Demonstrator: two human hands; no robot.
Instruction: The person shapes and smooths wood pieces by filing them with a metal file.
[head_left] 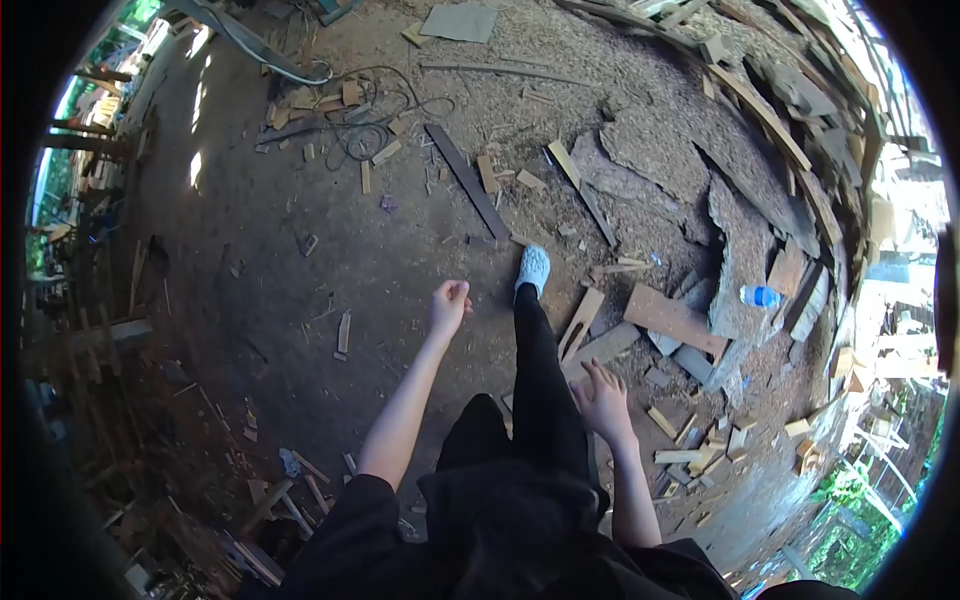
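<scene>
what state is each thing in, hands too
left hand, fingers curled, nothing seen in it
right hand, fingers loosely spread, empty
shoe, worn on the foot
dark plank, lying on the ground
cable, loosely looped
plastic bottle, among scraps, cannot tell whether upright

- The one view, head, looks from the wearer's head steeply down and forward.
- Its lens is very wide: the picture is round-edged, dark at the corners, and the rim bends the planks (765, 115) on the right.
- The shirt (510, 515) is nearest, at the bottom edge; the hands, left (450, 308) and right (604, 402), lie farther off.
- The shoe (534, 268) and floor (270, 240) are farther below.
</scene>
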